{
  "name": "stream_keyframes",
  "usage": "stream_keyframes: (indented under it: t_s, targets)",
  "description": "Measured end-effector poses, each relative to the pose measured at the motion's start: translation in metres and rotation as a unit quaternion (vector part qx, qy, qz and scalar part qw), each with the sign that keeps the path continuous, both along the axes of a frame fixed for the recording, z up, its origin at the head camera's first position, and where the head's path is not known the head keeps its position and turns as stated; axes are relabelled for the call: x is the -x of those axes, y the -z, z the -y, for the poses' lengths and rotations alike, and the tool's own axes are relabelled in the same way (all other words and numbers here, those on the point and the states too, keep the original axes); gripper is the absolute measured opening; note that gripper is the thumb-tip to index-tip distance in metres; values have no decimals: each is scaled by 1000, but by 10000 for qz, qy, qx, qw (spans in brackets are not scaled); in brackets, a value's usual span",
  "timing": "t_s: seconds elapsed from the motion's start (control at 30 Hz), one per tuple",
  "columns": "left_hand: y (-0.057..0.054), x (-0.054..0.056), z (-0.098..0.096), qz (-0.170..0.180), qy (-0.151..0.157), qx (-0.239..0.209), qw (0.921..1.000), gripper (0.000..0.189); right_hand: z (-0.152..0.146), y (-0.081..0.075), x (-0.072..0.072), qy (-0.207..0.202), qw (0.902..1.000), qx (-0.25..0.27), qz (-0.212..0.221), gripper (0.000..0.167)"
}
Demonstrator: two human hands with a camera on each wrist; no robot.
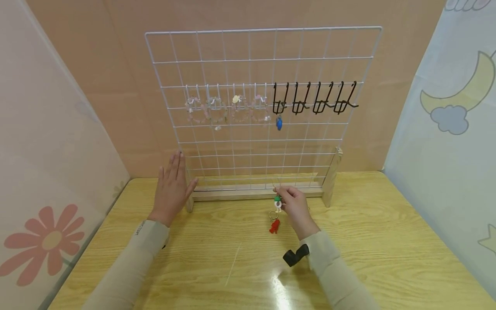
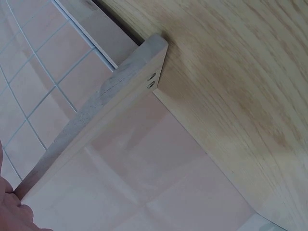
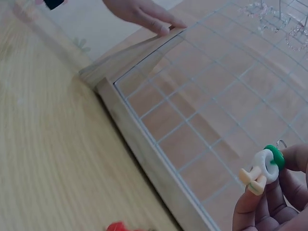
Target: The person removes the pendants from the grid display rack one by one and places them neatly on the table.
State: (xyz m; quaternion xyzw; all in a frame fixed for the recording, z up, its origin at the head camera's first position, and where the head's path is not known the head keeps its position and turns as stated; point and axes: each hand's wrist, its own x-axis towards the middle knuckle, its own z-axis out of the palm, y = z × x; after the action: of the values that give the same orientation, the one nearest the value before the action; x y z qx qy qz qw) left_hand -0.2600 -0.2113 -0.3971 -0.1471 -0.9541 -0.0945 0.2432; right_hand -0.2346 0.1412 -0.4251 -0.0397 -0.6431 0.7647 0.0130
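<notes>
My right hand (image 1: 296, 210) pinches a keychain (image 1: 277, 204) just in front of the rack's wooden base. The charm is a small white figure with a green top and pale legs, and in the right wrist view the keychain (image 3: 263, 166) is held near its metal ring. Just below it, a red figure keychain (image 1: 274, 226) lies on the table. With its fingers straight and thumb spread, my left hand (image 1: 170, 191) rests against the left wooden post of the white wire grid rack (image 1: 249, 140). In the left wrist view only part of that hand (image 2: 17, 209) shows, at the post (image 2: 96, 110).
Black hooks (image 1: 298, 105) line the rack's right half, and a blue keychain (image 1: 279, 123) hangs from the leftmost. Beaded bracelets (image 1: 197, 113) hang on clear or white hooks at left. The wooden table (image 1: 201, 262) meets a tan backdrop and patterned side panels.
</notes>
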Motion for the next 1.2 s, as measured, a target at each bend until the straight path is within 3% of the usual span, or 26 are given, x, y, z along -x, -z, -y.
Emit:
stream_keyframes:
  t_s: [0.2,0.37,0.7,0.8,0.97,1.2]
  targets:
    - [0,1,0,-34,3,14,10000,87,-9,15,-5,126,9986,-484,162,19]
    - [0,0,1,-34,-13,-1,10000,87,-15,23,-10,160,9954,-888,336,25]
    - [-1,-1,-1,-93,-39,55,9999,87,-23,29,-19,188,9788,-1986,464,23]
    - [-2,-2,-1,-95,-34,36,9999,88,-24,31,-19,184,9654,-2580,343,21]
    - [-2,-2,-1,-79,-46,42,9999,88,-25,33,-21,158,9340,-3568,88,19]
    - [-2,-1,-1,-58,-39,56,10000,88,-24,34,-21,-36,9109,-4127,40,20]
